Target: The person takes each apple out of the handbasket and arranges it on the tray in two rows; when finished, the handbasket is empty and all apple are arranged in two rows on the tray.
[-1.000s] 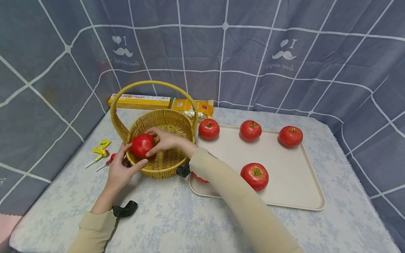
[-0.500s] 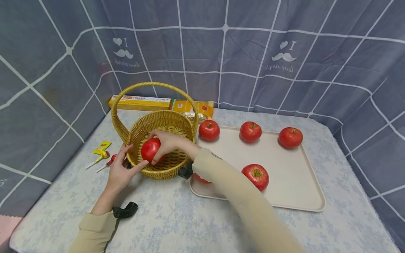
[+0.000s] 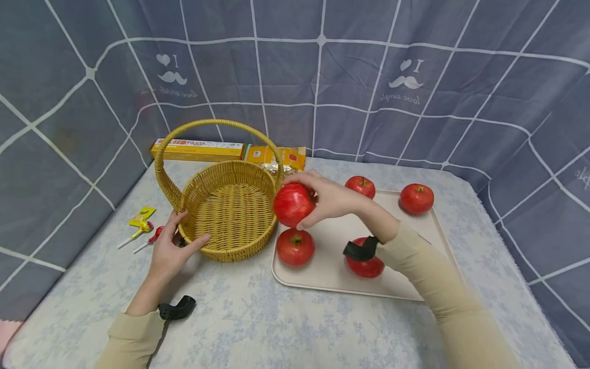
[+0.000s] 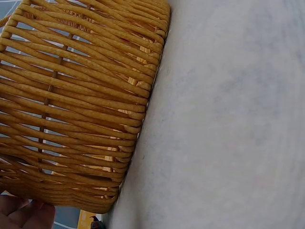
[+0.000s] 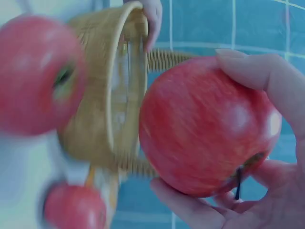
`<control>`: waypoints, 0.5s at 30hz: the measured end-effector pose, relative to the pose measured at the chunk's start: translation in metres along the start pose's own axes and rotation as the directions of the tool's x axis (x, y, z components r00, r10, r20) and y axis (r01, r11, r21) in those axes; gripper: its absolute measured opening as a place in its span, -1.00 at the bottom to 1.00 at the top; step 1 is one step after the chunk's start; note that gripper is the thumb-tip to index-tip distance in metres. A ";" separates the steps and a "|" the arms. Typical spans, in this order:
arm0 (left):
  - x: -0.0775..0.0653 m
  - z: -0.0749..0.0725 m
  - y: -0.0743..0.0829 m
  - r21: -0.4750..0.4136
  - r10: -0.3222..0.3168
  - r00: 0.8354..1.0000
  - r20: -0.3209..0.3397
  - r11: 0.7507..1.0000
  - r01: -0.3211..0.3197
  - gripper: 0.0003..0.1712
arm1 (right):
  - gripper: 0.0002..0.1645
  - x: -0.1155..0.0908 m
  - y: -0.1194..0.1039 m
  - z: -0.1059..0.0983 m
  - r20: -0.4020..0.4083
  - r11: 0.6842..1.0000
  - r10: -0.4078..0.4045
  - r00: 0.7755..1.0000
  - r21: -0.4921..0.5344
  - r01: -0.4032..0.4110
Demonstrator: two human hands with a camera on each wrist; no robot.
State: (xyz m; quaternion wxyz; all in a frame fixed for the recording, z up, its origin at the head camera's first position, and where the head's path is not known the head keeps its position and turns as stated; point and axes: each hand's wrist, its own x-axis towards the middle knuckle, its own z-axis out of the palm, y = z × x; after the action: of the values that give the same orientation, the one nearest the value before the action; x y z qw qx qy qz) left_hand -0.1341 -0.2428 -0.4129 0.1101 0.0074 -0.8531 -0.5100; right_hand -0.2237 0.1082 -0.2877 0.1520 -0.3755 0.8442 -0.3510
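Note:
My right hand grips a red apple between thumb and fingers, held up beside the basket's right rim and over the tray's left end. In the right wrist view the held apple shows its stem toward the palm. A golden wicker basket with a tall arched handle has nothing inside. At its left front rim, my left hand holds the wall, thumb along the front and fingers round the side. In the left wrist view those fingertips touch the woven wall.
A cream tray carries several apples, among them one at front left and one at back right. Lollipops and a yellow wrapped sweet lie left of the basket. A pasta box and an orange packet stand behind.
My right hand has lifted the apple out of the basket and carried it right, over the tray's left end. The left hand has stayed at the basket's rim.

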 end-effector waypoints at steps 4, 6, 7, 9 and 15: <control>-0.002 -0.001 0.000 0.014 -0.014 1.000 0.008 1.000 0.014 -0.10 | -0.03 -0.052 0.024 -0.024 -0.086 1.000 0.020 0.996 0.015 -0.019; -0.002 -0.001 0.001 0.017 -0.017 1.000 0.014 1.000 0.017 -0.09 | -0.03 -0.080 0.037 -0.035 -0.121 0.999 0.041 0.992 0.017 -0.039; -0.001 -0.001 0.001 0.017 -0.017 1.000 0.016 1.000 0.017 -0.09 | -0.02 -0.094 0.044 -0.039 -0.135 0.998 0.056 0.989 0.020 -0.054; -0.001 -0.002 0.001 0.014 -0.017 1.000 0.019 1.000 0.016 -0.09 | -0.02 -0.121 0.057 -0.047 -0.163 0.996 0.094 0.982 0.026 -0.090; 0.001 -0.003 0.001 0.004 -0.033 0.999 0.027 0.999 0.033 -0.07 | -0.05 -0.190 0.100 -0.052 -0.216 0.978 0.210 0.954 0.023 -0.210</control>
State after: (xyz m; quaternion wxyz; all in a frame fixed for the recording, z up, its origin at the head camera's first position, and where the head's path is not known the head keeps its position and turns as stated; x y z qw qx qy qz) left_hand -0.1344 -0.2447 -0.4102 0.0899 0.0148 -0.8551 -0.5104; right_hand -0.1757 0.3213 -0.3235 0.0951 -0.2432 0.8908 -0.3718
